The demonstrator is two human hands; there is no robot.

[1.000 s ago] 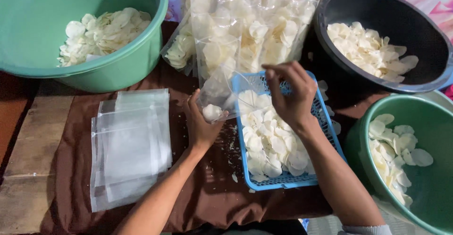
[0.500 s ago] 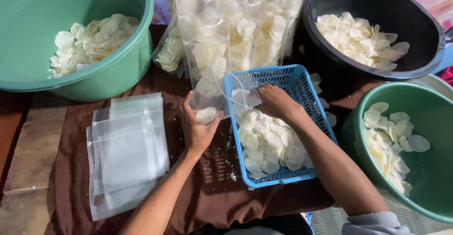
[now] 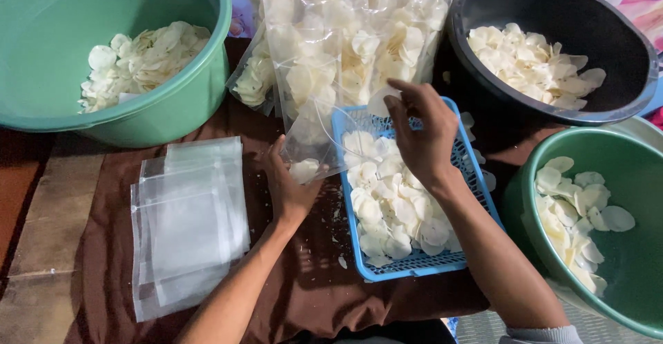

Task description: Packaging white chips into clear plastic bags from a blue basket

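My left hand (image 3: 290, 188) grips a clear bag (image 3: 312, 140) with only a few chips at its bottom — barely begun. My right hand (image 3: 421, 137) pinches one chip (image 3: 381, 102) above the blue basket (image 3: 476, 247), which is well stocked. Filled bags (image 3: 345, 33) lean behind; a stack of empty bags (image 3: 190, 223) waits on the bench (image 3: 41, 247).

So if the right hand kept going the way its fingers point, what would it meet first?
Probably the open clear bag that the left hand holds; the right hand carries a chip toward it. Depth is unclear.
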